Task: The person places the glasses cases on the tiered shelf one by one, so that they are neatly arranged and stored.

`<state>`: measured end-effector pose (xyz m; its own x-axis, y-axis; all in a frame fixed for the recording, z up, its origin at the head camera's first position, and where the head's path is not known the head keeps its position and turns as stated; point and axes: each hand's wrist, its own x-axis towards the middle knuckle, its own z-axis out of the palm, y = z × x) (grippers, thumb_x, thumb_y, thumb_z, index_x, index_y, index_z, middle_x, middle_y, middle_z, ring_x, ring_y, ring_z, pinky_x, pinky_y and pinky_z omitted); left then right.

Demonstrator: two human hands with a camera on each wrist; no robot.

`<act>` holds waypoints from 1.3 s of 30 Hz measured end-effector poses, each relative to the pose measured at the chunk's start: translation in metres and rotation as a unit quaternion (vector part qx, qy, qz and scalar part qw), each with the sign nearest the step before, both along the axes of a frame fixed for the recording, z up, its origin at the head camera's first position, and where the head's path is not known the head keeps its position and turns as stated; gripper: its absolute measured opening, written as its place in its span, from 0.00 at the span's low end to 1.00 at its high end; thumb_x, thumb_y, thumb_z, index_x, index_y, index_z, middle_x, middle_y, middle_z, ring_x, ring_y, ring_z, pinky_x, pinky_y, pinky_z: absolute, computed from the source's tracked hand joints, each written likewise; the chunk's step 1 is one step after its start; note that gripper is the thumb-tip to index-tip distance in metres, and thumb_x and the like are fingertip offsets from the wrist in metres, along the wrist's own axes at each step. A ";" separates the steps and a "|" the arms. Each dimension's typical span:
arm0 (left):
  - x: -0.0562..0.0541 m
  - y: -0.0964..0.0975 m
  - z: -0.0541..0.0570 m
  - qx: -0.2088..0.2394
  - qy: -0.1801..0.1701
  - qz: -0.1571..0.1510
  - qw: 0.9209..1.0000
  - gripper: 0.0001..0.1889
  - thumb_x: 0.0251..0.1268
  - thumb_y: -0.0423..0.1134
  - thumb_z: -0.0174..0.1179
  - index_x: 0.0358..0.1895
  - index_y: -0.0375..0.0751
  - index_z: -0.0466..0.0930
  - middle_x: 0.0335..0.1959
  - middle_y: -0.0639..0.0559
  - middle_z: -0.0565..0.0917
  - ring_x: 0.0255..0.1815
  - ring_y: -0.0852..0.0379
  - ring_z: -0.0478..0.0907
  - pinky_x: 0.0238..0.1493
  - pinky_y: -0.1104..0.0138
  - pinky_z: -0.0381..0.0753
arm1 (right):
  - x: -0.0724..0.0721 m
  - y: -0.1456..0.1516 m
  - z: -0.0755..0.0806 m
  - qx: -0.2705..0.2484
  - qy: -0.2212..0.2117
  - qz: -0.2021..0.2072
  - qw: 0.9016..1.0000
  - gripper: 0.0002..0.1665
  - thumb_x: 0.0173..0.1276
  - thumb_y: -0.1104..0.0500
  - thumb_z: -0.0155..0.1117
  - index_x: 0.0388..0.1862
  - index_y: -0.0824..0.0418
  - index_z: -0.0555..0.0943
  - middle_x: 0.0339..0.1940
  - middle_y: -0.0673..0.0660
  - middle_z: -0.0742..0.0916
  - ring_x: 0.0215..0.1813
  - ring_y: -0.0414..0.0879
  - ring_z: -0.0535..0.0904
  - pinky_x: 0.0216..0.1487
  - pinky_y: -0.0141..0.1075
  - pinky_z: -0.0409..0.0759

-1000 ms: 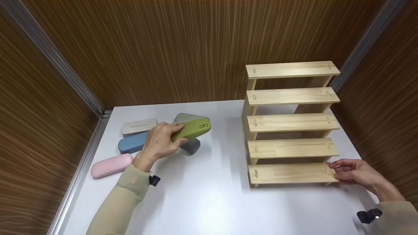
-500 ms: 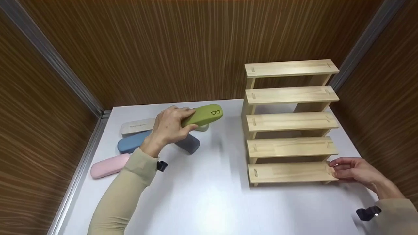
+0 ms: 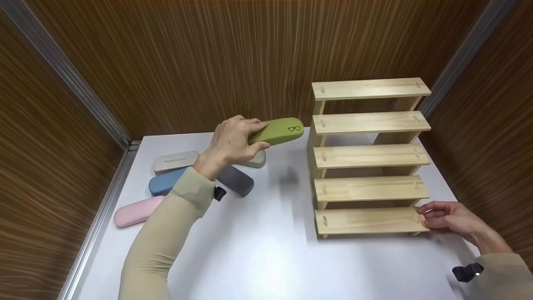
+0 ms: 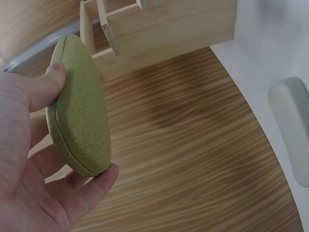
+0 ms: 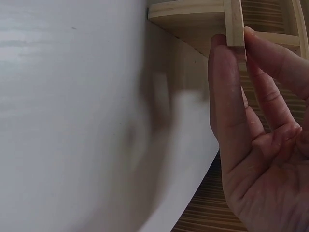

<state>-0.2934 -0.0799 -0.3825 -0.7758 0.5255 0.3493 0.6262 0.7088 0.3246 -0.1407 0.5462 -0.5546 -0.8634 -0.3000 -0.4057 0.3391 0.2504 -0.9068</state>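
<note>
My left hand grips a green glasses case with a small spectacles print on its end. The case is up off the table, left of a stepped wooden shelf. In the left wrist view, the thumb presses one side of the green case and the fingers curl round the other. My right hand pinches the right end of the lowest shelf board. Seen from the right wrist, thumb and fingers of that hand lie on both sides of the wooden edge.
On the white table lie a pink case, a blue case, a pale grey case, a dark grey case and a light green-grey case partly behind my left hand. Wood-grain walls stand around the table.
My left hand has carried the green case up and to the right, away from the other cases and closer to the shelf. My right hand stays at the lowest board.
</note>
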 end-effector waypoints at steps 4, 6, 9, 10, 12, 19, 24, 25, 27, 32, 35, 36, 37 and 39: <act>-0.006 0.012 0.008 -0.011 0.001 -0.007 1.000 0.31 0.72 0.55 0.75 0.74 0.51 0.86 0.65 0.54 0.94 0.49 0.47 0.85 0.45 0.51 0.86 | 0.000 0.000 0.000 0.002 0.001 -0.001 1.000 0.25 0.79 0.74 0.64 0.54 0.43 0.92 0.42 0.42 0.95 0.45 0.36 0.93 0.49 0.33 0.94; -0.008 0.018 0.011 -0.018 0.005 -0.010 1.000 0.31 0.72 0.56 0.75 0.75 0.52 0.86 0.65 0.55 0.93 0.50 0.47 0.86 0.47 0.50 0.88 | 0.001 0.000 0.000 0.005 -0.001 -0.001 1.000 0.25 0.79 0.73 0.64 0.54 0.43 0.92 0.42 0.42 0.95 0.45 0.36 0.93 0.49 0.33 0.94; -0.011 0.029 0.017 -0.026 0.010 -0.015 1.000 0.31 0.72 0.57 0.74 0.75 0.54 0.86 0.65 0.55 0.93 0.50 0.46 0.87 0.47 0.49 0.89 | 0.002 0.000 0.000 0.008 -0.003 -0.003 1.000 0.24 0.80 0.73 0.65 0.54 0.43 0.92 0.42 0.42 0.95 0.45 0.36 0.93 0.49 0.33 0.94; -0.012 0.033 0.018 -0.027 0.011 -0.017 0.999 0.31 0.72 0.58 0.74 0.75 0.54 0.86 0.65 0.55 0.93 0.50 0.46 0.87 0.47 0.49 0.89 | 0.003 0.001 0.000 0.009 -0.003 -0.003 1.000 0.24 0.80 0.73 0.65 0.55 0.44 0.92 0.42 0.42 0.95 0.45 0.35 0.93 0.49 0.33 0.94; -0.015 0.041 0.022 -0.029 0.010 -0.020 0.999 0.31 0.72 0.58 0.74 0.75 0.55 0.86 0.65 0.56 0.93 0.49 0.46 0.86 0.46 0.49 0.88 | 0.004 0.001 0.001 0.009 -0.002 -0.004 1.000 0.24 0.80 0.73 0.64 0.55 0.44 0.92 0.42 0.42 0.95 0.45 0.35 0.93 0.49 0.33 0.93; -0.025 0.066 0.030 -0.032 0.000 -0.022 0.999 0.30 0.72 0.59 0.75 0.75 0.58 0.86 0.63 0.58 0.94 0.48 0.48 0.85 0.47 0.50 0.87 | 0.007 0.000 0.000 0.011 0.003 -0.003 1.000 0.24 0.79 0.73 0.65 0.54 0.44 0.92 0.42 0.42 0.95 0.45 0.35 0.93 0.49 0.32 0.93; -0.031 0.085 0.039 -0.031 -0.005 -0.026 0.999 0.31 0.73 0.59 0.75 0.75 0.58 0.85 0.59 0.57 0.94 0.45 0.52 0.81 0.43 0.57 0.82 | 0.008 0.000 0.002 0.015 0.003 -0.007 1.000 0.23 0.79 0.73 0.66 0.54 0.44 0.92 0.42 0.43 0.96 0.45 0.35 0.93 0.49 0.32 0.93; -0.033 0.090 0.041 -0.031 -0.006 -0.027 0.999 0.31 0.73 0.59 0.75 0.76 0.58 0.85 0.57 0.56 0.95 0.43 0.53 0.79 0.40 0.59 0.80 | 0.008 0.000 0.002 0.016 0.003 -0.008 1.000 0.23 0.79 0.73 0.66 0.54 0.44 0.92 0.42 0.42 0.96 0.45 0.35 0.93 0.49 0.32 0.93; -0.036 0.099 0.046 -0.033 -0.009 -0.027 0.999 0.31 0.73 0.59 0.74 0.76 0.58 0.85 0.52 0.56 0.95 0.39 0.56 0.76 0.36 0.63 0.74 | 0.009 0.000 0.003 0.021 0.004 -0.009 1.000 0.23 0.79 0.72 0.66 0.54 0.44 0.92 0.42 0.42 0.95 0.45 0.35 0.93 0.49 0.33 0.94; -0.041 0.115 0.057 -0.051 -0.019 -0.023 0.998 0.30 0.75 0.60 0.73 0.76 0.58 0.86 0.44 0.56 0.91 0.35 0.59 0.72 0.30 0.66 0.66 | 0.007 -0.003 0.004 0.034 0.010 -0.005 0.999 0.22 0.78 0.71 0.67 0.54 0.44 0.92 0.42 0.41 0.95 0.45 0.35 0.92 0.48 0.33 0.93; -0.042 0.123 0.061 -0.063 -0.017 -0.024 0.998 0.24 0.75 0.60 0.73 0.69 0.59 0.90 0.38 0.57 0.86 0.35 0.60 0.71 0.31 0.66 0.65 | 0.006 -0.005 0.005 0.035 0.010 -0.005 0.999 0.22 0.79 0.71 0.67 0.54 0.44 0.92 0.42 0.41 0.95 0.45 0.35 0.92 0.48 0.33 0.93; -0.042 0.126 0.063 -0.065 -0.015 -0.025 0.997 0.20 0.75 0.60 0.73 0.63 0.59 0.92 0.35 0.57 0.82 0.34 0.60 0.70 0.31 0.66 0.64 | 0.006 -0.006 0.005 0.034 0.009 -0.005 0.999 0.22 0.79 0.71 0.67 0.54 0.44 0.92 0.42 0.41 0.95 0.44 0.35 0.92 0.48 0.33 0.93; -0.042 0.128 0.064 -0.066 -0.012 -0.027 0.997 0.17 0.74 0.60 0.73 0.56 0.58 0.92 0.33 0.58 0.79 0.33 0.60 0.69 0.31 0.66 0.64 | 0.006 -0.006 0.005 0.032 0.008 -0.006 0.999 0.22 0.78 0.71 0.67 0.54 0.44 0.92 0.42 0.41 0.95 0.44 0.35 0.92 0.48 0.33 0.93; -0.043 0.134 0.067 -0.065 -0.010 -0.031 0.997 0.14 0.74 0.60 0.73 0.43 0.56 0.86 0.30 0.58 0.74 0.33 0.60 0.68 0.32 0.66 0.64 | 0.007 -0.007 0.004 0.028 0.008 -0.007 1.000 0.22 0.78 0.72 0.67 0.54 0.44 0.92 0.41 0.41 0.95 0.44 0.34 0.92 0.48 0.32 0.93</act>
